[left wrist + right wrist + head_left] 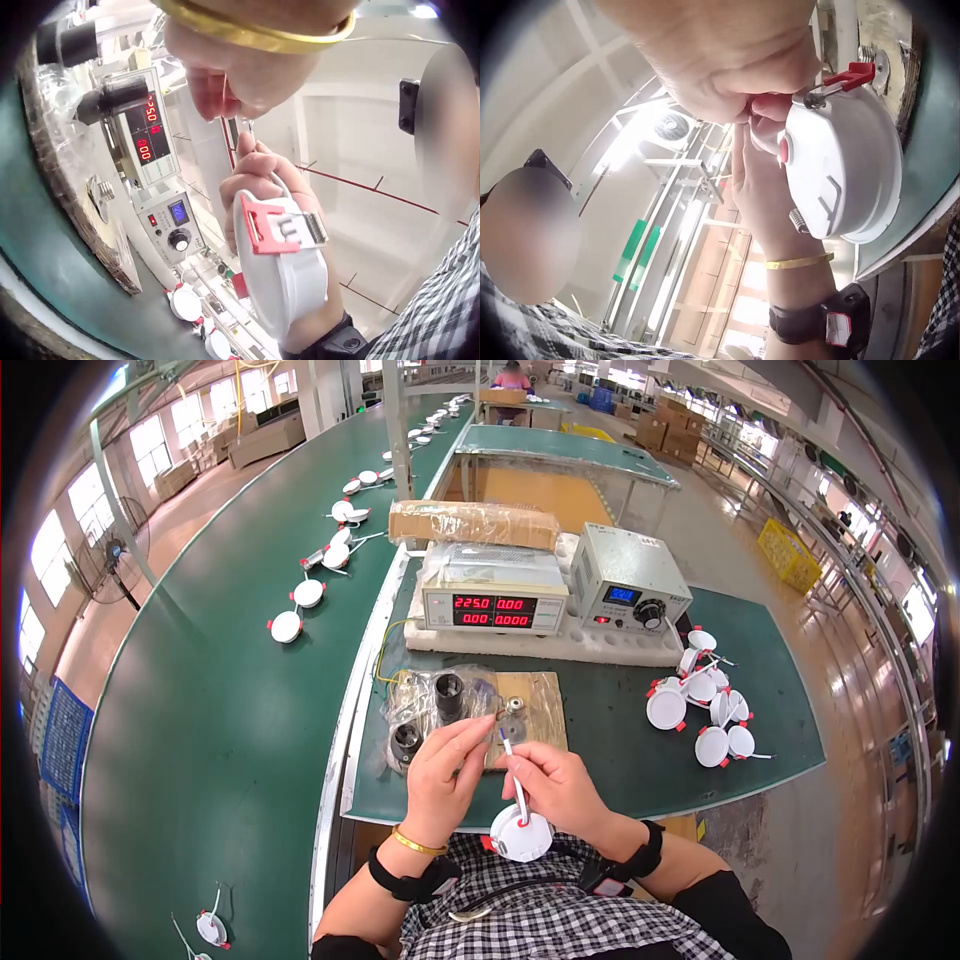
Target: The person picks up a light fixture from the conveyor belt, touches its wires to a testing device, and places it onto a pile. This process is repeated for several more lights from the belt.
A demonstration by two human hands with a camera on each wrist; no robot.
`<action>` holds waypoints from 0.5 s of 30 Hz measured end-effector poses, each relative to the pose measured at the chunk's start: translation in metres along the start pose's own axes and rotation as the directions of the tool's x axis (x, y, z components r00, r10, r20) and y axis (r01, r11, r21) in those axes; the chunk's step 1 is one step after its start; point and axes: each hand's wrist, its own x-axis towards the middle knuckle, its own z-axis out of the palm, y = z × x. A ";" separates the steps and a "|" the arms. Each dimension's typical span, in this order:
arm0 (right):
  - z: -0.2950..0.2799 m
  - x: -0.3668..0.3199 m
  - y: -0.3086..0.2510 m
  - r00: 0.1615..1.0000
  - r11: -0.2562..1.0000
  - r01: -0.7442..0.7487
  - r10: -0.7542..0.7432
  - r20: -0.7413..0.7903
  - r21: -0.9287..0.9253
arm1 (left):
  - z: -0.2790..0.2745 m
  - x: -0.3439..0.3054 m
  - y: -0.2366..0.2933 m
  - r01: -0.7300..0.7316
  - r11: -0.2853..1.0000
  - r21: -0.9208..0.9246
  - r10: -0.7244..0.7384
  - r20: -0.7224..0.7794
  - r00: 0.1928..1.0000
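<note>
Item: round white lamp, lower centre of the head view, just below the hands and in front of the checked clothing. Smooth shell, probably light, rigid and a little slippery; best taken by the rim, clear of the red clips and the coil springs, which may snag or snap.

Part: white cable, rising from the lamp to a blue tip. Probably flexible; best pinched close behind the thin end, without tugging at its joint with the shell.

Right hand: fingers curled, pinching the cable above the lamp; whether any finger also bears the shell cannot be told.

Left hand: fingers nearly straight and close together, fingertips beside the blue tip; whether a fine wire lies between them cannot be told.

Surroundings: board with black sockets, centre, beyond the hands; meter with red digits, upper centre; grey control box to its right; similar lamps grouped on the green table, centre right; further lamps strung along the long green surface, left.
</note>
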 end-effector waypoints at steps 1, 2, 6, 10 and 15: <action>0.000 0.001 0.000 0.999 1.000 0.019 -0.019 -0.030 -0.010 | 0.001 -0.002 -0.003 -0.012 1.000 0.017 0.012 0.016 1.000; 0.000 0.002 -0.001 1.000 1.000 0.013 -0.014 -0.028 -0.014 | 0.002 -0.003 -0.005 -0.025 0.999 0.034 0.024 0.031 0.999; 0.000 0.004 0.000 1.000 0.995 0.029 -0.030 -0.009 -0.094 | 0.008 0.003 0.006 0.451 0.626 -0.636 -0.453 0.175 0.874; 0.001 0.005 0.003 0.999 0.988 0.035 -0.037 -0.007 -0.149 | 0.010 0.004 -0.003 0.496 0.676 -0.545 -0.479 0.186 0.858; 0.005 0.004 0.005 0.984 0.965 0.138 -0.160 -0.081 -0.225 | 0.018 0.001 -0.002 0.525 0.349 -0.776 -0.540 0.292 0.790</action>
